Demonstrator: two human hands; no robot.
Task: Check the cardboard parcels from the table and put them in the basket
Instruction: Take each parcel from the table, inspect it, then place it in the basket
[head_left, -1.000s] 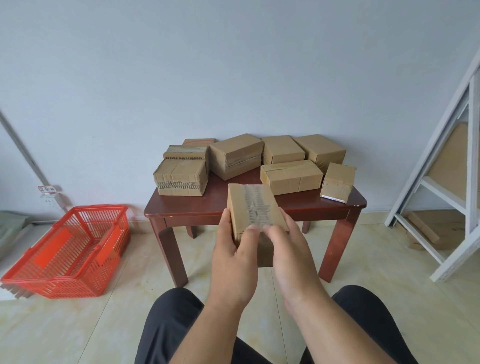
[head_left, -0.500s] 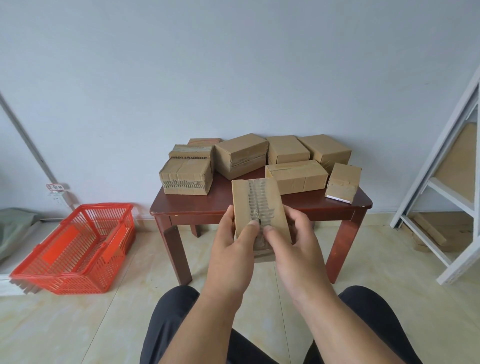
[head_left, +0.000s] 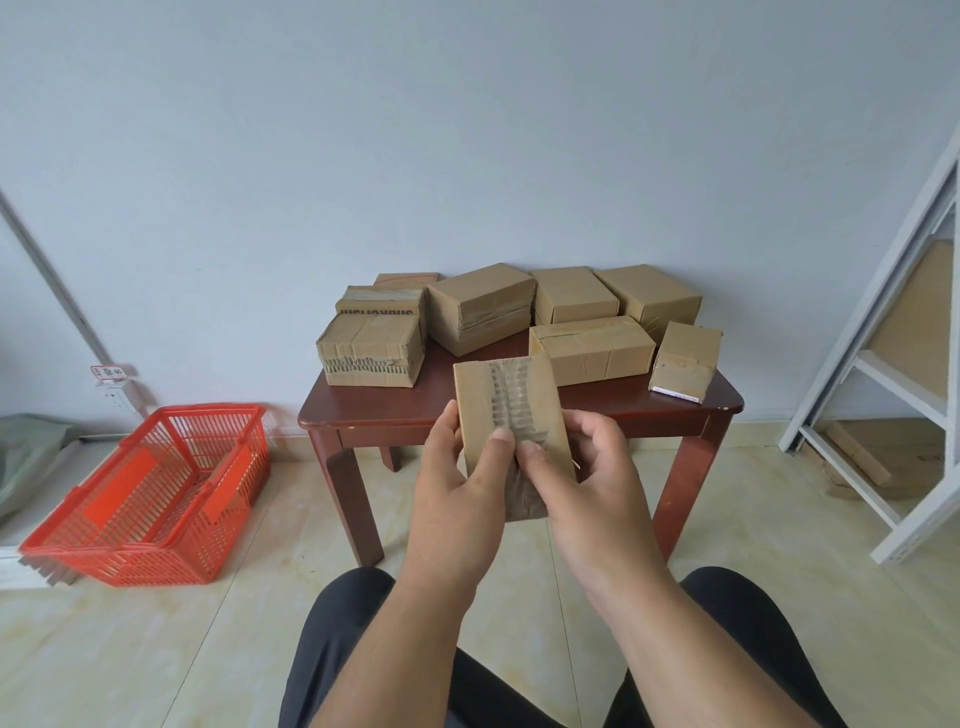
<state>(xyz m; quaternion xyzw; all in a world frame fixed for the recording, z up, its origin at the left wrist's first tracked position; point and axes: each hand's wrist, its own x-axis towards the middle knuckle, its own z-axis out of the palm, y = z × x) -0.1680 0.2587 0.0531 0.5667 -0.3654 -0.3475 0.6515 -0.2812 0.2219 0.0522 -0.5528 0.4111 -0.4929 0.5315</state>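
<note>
A small cardboard parcel (head_left: 506, 400) with a torn, taped strip down its face is held upright in front of the table's near edge. My left hand (head_left: 462, 493) grips its left side and my right hand (head_left: 587, 483) its right side, both thumbs pressed on the front. Several more cardboard parcels (head_left: 480, 306) sit on the dark red wooden table (head_left: 395, 410). The orange plastic basket (head_left: 156, 488) stands on the floor to the table's left, with nothing visible inside.
A white metal shelf frame (head_left: 893, 374) with cardboard pieces leans at the right. A grey pipe and a wall socket (head_left: 111, 389) are behind the basket. My knees in dark trousers (head_left: 337, 623) fill the bottom of the view, above tiled floor.
The held parcel has been tipped more upright and raised slightly, its torn face turned toward me. Both thumbs shifted onto the front. The view drifted a little.
</note>
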